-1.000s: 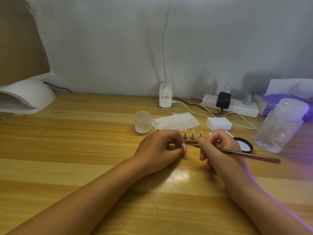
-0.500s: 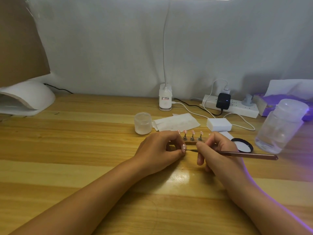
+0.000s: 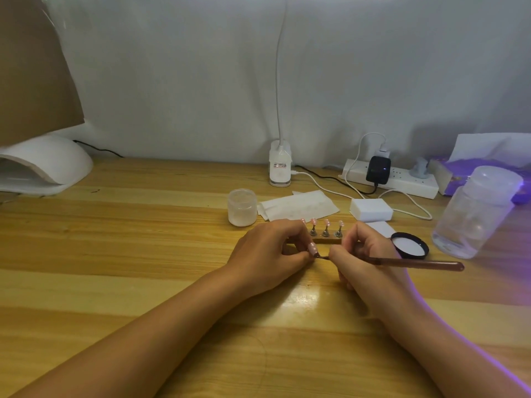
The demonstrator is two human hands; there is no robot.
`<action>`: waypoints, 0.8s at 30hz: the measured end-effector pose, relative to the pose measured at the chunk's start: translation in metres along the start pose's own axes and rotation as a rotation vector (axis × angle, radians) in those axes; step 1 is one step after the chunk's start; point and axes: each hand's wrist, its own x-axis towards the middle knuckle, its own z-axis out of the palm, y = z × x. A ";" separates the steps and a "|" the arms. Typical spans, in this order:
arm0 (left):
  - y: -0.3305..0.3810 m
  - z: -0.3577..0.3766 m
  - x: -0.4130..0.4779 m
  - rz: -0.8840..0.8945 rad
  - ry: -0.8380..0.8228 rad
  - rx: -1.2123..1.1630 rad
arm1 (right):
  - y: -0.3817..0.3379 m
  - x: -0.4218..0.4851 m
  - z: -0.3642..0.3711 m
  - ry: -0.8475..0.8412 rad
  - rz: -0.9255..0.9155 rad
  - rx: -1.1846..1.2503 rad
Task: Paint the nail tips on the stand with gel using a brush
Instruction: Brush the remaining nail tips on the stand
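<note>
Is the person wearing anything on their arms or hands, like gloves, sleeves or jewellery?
Nothing worn shows. Both forearms are bare up to the frame edge, with no sleeves, gloves, watch, bracelets or rings visible. The left hand has one visible fingernail painted pale pink with small white dots. The right hand shows no visible nail polish from this angle. Purple light tints the right forearm's outer edge.

A striped wooden table (image 3: 120,254) carries, at twelve o'clock, a lamp base (image 3: 279,170); at one to two, a power strip (image 3: 402,183), white block (image 3: 371,209), black lid (image 3: 409,245) and clear bottle (image 3: 474,216); centrally a frosted jar (image 3: 242,207), paper wipes (image 3: 298,208) and nail stand (image 3: 327,240); at ten, a white curing lamp (image 3: 48,165).
</note>
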 end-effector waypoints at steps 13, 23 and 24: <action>0.002 0.000 -0.001 0.021 0.026 0.129 | -0.001 0.000 0.001 -0.016 -0.034 -0.007; 0.002 0.001 -0.002 0.019 0.032 0.096 | 0.004 0.003 0.001 0.039 -0.088 -0.060; 0.002 0.001 -0.002 0.018 0.030 0.089 | 0.005 0.003 0.001 0.049 -0.089 -0.054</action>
